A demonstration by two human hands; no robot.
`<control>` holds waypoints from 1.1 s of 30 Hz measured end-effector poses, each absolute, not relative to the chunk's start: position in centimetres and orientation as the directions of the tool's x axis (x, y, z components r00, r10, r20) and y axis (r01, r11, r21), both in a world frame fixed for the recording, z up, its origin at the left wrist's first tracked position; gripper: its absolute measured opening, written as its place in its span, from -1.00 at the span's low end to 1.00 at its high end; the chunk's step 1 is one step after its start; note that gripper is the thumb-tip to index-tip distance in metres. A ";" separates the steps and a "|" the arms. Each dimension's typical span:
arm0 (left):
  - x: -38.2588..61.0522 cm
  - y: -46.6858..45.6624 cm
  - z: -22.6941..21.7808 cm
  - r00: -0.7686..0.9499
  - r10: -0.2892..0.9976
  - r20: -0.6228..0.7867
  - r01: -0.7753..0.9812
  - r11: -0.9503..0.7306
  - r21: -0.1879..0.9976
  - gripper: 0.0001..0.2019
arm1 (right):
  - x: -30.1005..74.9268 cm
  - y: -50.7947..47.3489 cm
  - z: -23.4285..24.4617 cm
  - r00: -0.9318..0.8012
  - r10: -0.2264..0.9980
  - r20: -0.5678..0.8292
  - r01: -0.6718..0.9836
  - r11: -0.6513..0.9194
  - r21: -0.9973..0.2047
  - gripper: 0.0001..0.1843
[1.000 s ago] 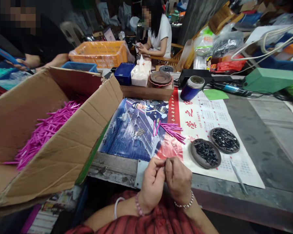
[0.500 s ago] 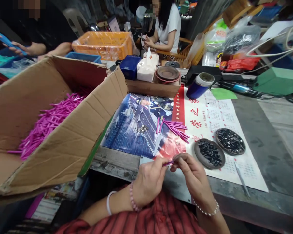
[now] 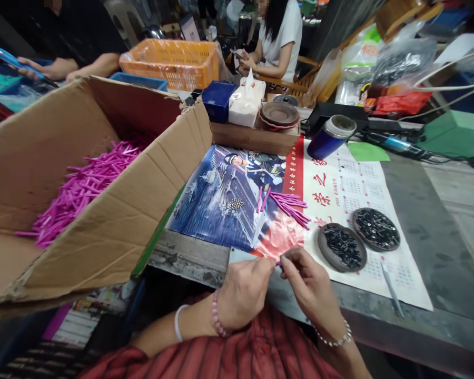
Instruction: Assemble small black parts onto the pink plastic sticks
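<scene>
My left hand [image 3: 247, 287] is closed in a pinch around a thin purple stick [image 3: 278, 263], most of it hidden by the fingers. Its short visible end points at my right hand [image 3: 310, 281], whose thumb and fingers are pressed together there; what they grip is hidden. Beyond the hands, a fan of purple sticks [image 3: 290, 206] lies on a printed calendar sheet [image 3: 221, 226]. Beside these is a small cluster of tiny pale and dark pieces [image 3: 236, 203]. Two round dishes, one nearer [image 3: 363, 263] and one farther [image 3: 397, 239], hold small dark parts right of my right hand.
A large cardboard box [image 3: 158, 179] of purple sticks [image 3: 90, 184] stands at left. A slim grey tool [image 3: 392, 289] lies near the table's front edge. A blue flask [image 3: 319, 145] and tissue pack [image 3: 245, 108] are farther back. Two people [image 3: 282, 39] [image 3: 79, 37] sit across.
The view has shifted slightly. My hands have come closer together, and less of the purple stick shows between them.
</scene>
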State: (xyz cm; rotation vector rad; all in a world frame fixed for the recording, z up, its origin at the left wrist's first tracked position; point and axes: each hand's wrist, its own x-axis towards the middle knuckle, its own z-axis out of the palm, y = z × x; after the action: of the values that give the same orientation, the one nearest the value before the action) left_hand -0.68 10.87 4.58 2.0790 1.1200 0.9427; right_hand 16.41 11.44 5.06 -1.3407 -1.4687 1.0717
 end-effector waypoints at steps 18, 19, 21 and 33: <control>-1.9 9.6 4.6 0.136 0.985 -0.103 -0.259 0.136 0.956 -0.78 | 10.7 10.7 3.5 -0.003 0.980 0.197 0.320 0.187 -0.929 -0.82; -2.0 9.5 4.6 0.131 0.984 -0.120 -0.292 0.154 0.944 -0.77 | 10.5 10.7 3.3 0.002 0.977 0.213 0.348 0.199 -0.916 -0.82; -2.1 9.2 4.5 0.125 0.980 -0.155 -0.353 0.189 0.916 -0.74 | 10.2 10.6 2.8 0.013 0.970 0.241 0.403 0.215 -0.890 -0.79; -5.0 8.6 3.8 0.358 0.844 -0.400 -0.591 0.536 0.603 -0.67 | 9.4 11.5 3.6 -0.190 0.981 -0.022 0.310 0.039 -0.950 -0.43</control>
State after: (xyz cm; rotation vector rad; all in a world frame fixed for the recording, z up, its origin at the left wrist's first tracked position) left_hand -4.98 8.63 3.81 0.3876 0.7479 0.9563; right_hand 9.40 11.45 3.58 -1.3367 -1.5949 1.1778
